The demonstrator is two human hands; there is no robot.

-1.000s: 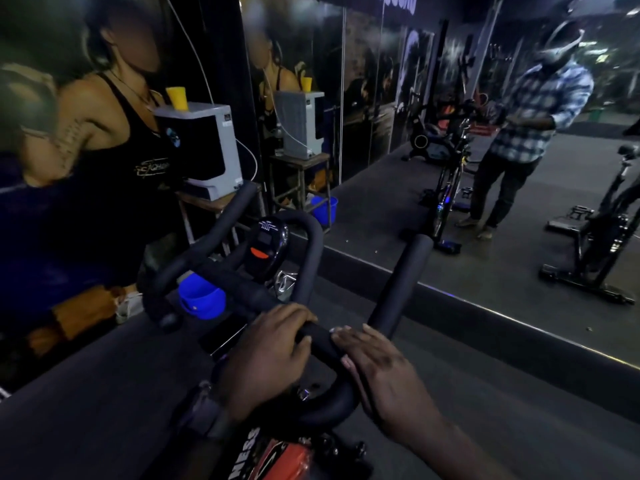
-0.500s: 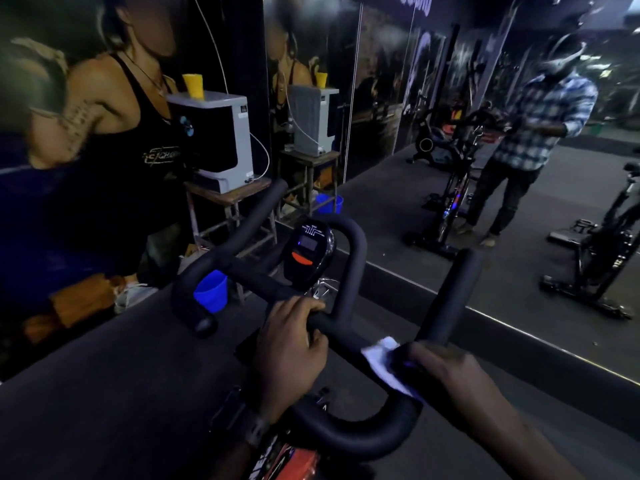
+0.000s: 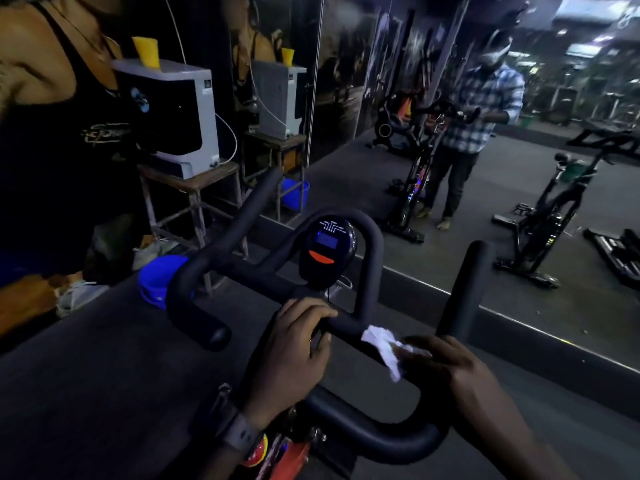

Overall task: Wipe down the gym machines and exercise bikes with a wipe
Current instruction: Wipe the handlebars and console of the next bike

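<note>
Dim gym, head camera looking down at an exercise bike's black handlebar (image 3: 242, 268). The left hand (image 3: 291, 355) has its grip curled right around the crossbar, just below the little console (image 3: 327, 251) with the blue screen and orange button. The right hand (image 3: 446, 365) is on the same bar further to the right, fingers bent over a crumpled white wipe (image 3: 382, 344) and pressing it onto the bar near the bend where the right horn rises; the wipe's edge sticks out to the left of the fingers, between the two hands. A watch (image 3: 239, 434) sits on the left wrist. Behind the bars there's a blue bucket (image 3: 156, 278) on the floor, and a grey box of a machine (image 3: 173, 116) with a yellow cup (image 3: 146, 51) on top, sitting on a small counter (image 3: 194, 178). The wall mirror (image 3: 450, 133) shows a person in a checked shirt at the bike, plus another bike (image 3: 554, 220) off to the right.
</note>
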